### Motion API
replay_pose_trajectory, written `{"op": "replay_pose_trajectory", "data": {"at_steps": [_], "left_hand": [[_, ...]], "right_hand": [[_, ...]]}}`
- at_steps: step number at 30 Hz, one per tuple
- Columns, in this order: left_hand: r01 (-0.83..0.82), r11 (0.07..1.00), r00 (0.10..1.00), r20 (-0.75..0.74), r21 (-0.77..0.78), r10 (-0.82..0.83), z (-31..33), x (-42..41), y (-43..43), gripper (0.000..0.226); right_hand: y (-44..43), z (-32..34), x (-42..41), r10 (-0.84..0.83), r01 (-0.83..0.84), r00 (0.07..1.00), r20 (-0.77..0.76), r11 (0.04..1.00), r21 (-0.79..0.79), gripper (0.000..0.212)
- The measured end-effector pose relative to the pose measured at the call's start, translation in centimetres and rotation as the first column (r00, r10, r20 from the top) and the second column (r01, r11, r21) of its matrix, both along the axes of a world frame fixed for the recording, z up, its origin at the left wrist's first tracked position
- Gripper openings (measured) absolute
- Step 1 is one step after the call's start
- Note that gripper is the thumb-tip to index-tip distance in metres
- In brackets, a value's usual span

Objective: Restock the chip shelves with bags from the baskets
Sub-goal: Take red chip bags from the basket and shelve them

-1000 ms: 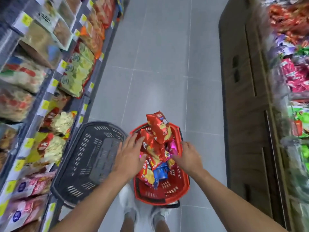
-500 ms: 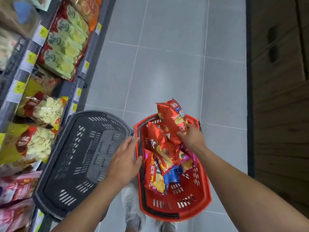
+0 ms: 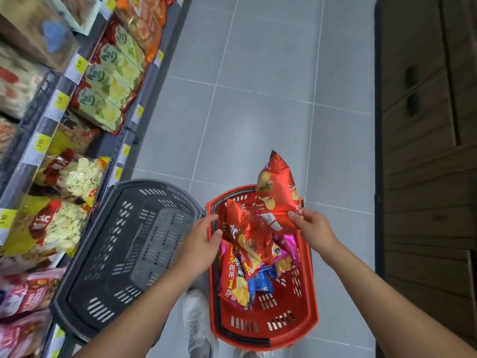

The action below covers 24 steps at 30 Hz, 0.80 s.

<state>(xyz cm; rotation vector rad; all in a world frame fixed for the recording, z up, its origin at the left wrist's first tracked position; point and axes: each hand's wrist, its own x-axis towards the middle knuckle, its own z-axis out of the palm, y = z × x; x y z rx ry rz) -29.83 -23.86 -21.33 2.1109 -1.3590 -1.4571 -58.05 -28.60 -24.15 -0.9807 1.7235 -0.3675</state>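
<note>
Glossy red foil chip bag (image 3: 277, 187) pinched by right hand (image 3: 313, 228); slotted plastic red basket (image 3: 284, 329).

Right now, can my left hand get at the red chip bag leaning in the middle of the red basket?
Probably yes: the left hand is at the red basket rim, beside the leaning bag, nothing between them. The right hand holds the raised bag.

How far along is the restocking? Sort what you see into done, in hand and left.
Done: the black basket looks empty. In hand: the right hand grips a red chip bag raised above the red basket; the left hand is open at its rim. Left: several bags lie in it, unshelved.
</note>
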Motion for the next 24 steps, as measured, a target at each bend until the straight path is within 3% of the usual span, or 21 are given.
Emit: {"op": "replay_pose_trajectory", "data": {"at_steps": [5,9,12,16,18,22,24], "left_hand": [[-0.150,0.985,0.971,-0.175,0.084,0.163,2.2,-2.4,-1.6,0.042],[-0.226,0.960,0.903,-0.333,0.166,0.270,3.9,-4.1,-2.3,0.080],[-0.296,0.927,0.846,-0.388,0.231,0.366,4.0,-5.2,-2.4,0.089],[-0.356,0.906,0.822,-0.384,0.229,0.420,5.0,-6.5,-2.1,0.064],[-0.419,0.879,0.772,-0.420,0.228,0.477,4.9,-6.3,-1.9,0.055],[-0.396,0.850,0.707,-0.474,0.348,0.524,4.8,-4.8,-1.5,0.053],[-0.335,0.832,0.644,-0.537,0.441,0.544,5.0,-4.2,-1.3,0.058]], "right_hand": [[2.4,5.2,0.9,-0.058,0.043,0.973,0.225,0.997,0.071,0.019],[4.3,7.5,1.7,0.001,-0.008,0.966,0.259,1.000,0.027,0.016],[5.8,8.2,2.8,0.093,-0.086,0.980,0.178,0.995,-0.047,0.024],[7.8,10.1,4.0,0.296,-0.324,0.941,-0.163,0.928,-0.185,0.039],[8.6,10.2,3.9,0.348,-0.372,0.926,-0.146,0.908,-0.194,0.050],[8.8,9.7,2.9,0.166,-0.158,0.986,0.020,0.966,-0.206,0.050],[8.2,9.1,2.7,0.017,0.003,0.994,0.111,0.985,-0.172,0.064]]}}
